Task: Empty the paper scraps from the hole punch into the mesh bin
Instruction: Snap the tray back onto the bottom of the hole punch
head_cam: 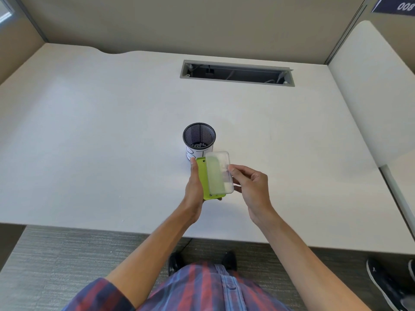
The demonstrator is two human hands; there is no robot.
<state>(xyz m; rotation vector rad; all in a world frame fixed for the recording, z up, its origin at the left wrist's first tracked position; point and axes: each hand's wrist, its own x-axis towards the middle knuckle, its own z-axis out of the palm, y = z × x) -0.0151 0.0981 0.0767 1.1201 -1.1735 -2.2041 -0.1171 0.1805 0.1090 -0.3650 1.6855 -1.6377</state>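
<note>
A person stands at the near edge of a wide white surface [112, 131], both bare forearms reaching out over it. The left hand [195, 187] grips a lime-green plastic hole punch [203, 176] along its left side, fingers wrapped around the body so that its flat underside faces up, with 2 small holes visible, 1 near the far end and 1 near the near end. The right hand [251, 187] holds a clear, translucent rectangular plastic scrap tray [219, 171] by its right edge, pinched between the thumb and the other fingers; the tray lies tilted over the right half of the green punch, touching or just above it, which cannot be told. A few pale bits show through the tray's right side. Just beyond the far end of the punch, roughly midway between the left and right edges of the surface and nearer its near edge, stands a black wire mesh cylindrical bin [199, 138] with a white paper band around its lower wall. Small pale paper scraps [198, 144] lie on its bottom. A grey rectangular cable slot [237, 73] is set into the surface near the far edge, well apart from the bin.
</note>
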